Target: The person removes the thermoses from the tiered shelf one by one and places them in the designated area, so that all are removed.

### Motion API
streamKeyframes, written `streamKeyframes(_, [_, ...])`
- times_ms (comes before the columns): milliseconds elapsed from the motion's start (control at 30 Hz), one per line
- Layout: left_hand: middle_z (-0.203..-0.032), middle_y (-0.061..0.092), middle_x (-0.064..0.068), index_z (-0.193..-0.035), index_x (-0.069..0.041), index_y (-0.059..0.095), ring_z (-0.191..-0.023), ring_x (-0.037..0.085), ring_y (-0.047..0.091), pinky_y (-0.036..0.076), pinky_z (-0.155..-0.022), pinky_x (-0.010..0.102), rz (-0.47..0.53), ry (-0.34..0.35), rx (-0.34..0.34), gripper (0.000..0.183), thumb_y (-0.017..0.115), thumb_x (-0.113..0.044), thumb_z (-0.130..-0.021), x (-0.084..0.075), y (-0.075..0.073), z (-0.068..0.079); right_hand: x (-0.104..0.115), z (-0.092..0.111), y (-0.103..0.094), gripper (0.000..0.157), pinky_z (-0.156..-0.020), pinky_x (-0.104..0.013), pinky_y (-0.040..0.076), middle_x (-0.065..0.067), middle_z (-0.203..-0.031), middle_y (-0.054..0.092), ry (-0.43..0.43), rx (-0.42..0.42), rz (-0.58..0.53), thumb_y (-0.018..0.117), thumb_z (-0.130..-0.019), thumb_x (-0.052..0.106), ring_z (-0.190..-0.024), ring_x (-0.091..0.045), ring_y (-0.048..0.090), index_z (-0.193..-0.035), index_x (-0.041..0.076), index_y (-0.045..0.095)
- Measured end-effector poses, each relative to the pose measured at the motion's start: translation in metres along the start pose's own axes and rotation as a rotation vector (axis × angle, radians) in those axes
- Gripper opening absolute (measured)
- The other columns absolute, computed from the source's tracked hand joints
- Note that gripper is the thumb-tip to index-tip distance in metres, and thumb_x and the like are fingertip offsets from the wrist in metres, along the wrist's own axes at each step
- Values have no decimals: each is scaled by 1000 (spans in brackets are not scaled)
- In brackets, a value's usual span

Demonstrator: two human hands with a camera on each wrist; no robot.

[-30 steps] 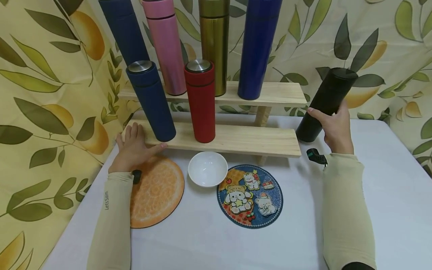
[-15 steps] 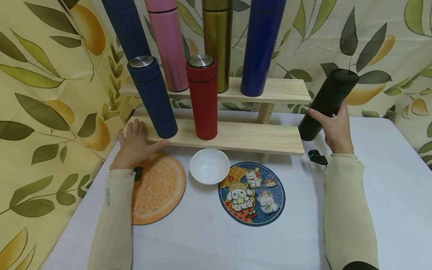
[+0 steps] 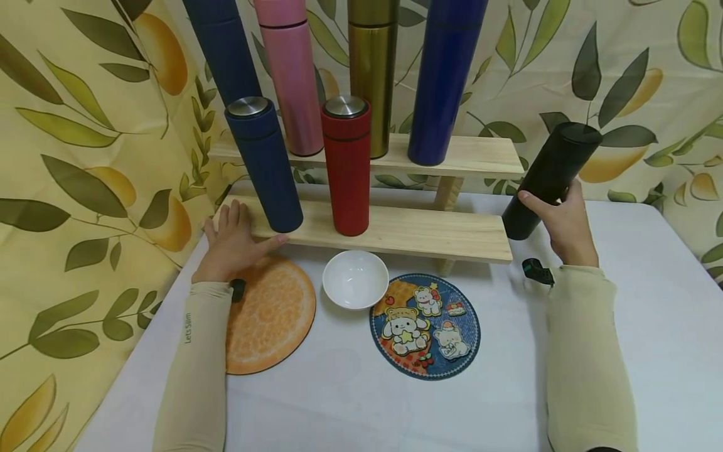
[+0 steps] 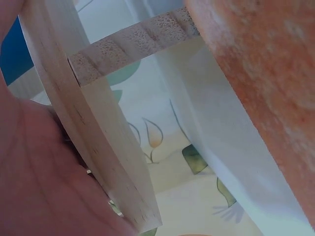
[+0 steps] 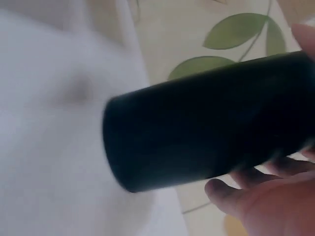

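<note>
In the head view my right hand (image 3: 565,223) grips a black thermos bottle (image 3: 550,182) round its body, thumb on the near side. The bottle appears tilted in the head view; in the right wrist view its free end (image 5: 128,145) hangs over the white cloth, and any gap to the cloth is hard to judge. My left hand (image 3: 233,242) rests on the left end of the lower shelf of a wooden stand (image 3: 435,232), fingers on top, thumb along the front edge. On that shelf a blue thermos bottle (image 3: 265,166) and a red thermos bottle (image 3: 348,169) stand upright.
Along the upper shelf (image 3: 480,154) stand a dark blue bottle (image 3: 223,50), a pink bottle (image 3: 290,81), a gold bottle (image 3: 373,75) and a royal blue bottle (image 3: 446,81). In front lie an orange-slice mat (image 3: 277,320), a white bowl (image 3: 356,279) and a cartoon mat (image 3: 426,326).
The head view has shifted slightly, so the whole scene sits a little further right. Both hands keep their holds, and the black thermos bottle stays beside the stand's right end.
</note>
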State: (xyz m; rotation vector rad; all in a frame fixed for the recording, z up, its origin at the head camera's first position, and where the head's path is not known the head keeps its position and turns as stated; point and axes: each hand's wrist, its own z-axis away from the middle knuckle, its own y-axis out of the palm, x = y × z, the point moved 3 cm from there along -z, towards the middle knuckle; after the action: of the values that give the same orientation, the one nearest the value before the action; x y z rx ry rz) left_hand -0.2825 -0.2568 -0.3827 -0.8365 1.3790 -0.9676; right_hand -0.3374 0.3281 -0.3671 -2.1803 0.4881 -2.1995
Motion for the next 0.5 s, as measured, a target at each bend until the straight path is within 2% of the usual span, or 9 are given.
streamKeyframes(167, [-173,-4,34,-165,12,2,-160,51,-10,-15,-117,73,2,6,-2,132,56,-84,-92,0,-1,0,23,14,-11,101,-128,-46,8,1,-180,3,-75,-72,-80,76,-103,24,-164,-26,5,-173,32,4])
streamKeyframes(300, [-173,-3,35,-165,13,3,-159,52,-9,-14,-116,75,-2,12,-5,132,56,-84,-93,0,-2,2,44,32,-18,106,-126,-30,5,8,-179,-6,-150,-142,-167,76,-102,19,-163,-13,-2,-174,29,-2])
streamKeyframes(400, [-173,-2,36,-165,14,5,-159,53,-7,-13,-116,75,-4,16,-14,132,56,-84,-92,1,-1,2,62,47,-21,108,-123,-19,3,9,-179,-8,-249,-169,-283,74,-100,9,-160,-4,-5,-174,22,-4])
streamKeyframes(500, [-173,-1,35,-165,13,6,-159,53,-6,-14,-117,74,1,16,-19,133,57,-85,-91,1,2,1,82,64,-21,109,-121,-14,5,7,-179,-5,-354,-197,-361,73,-96,3,-159,1,-1,-173,16,-3])
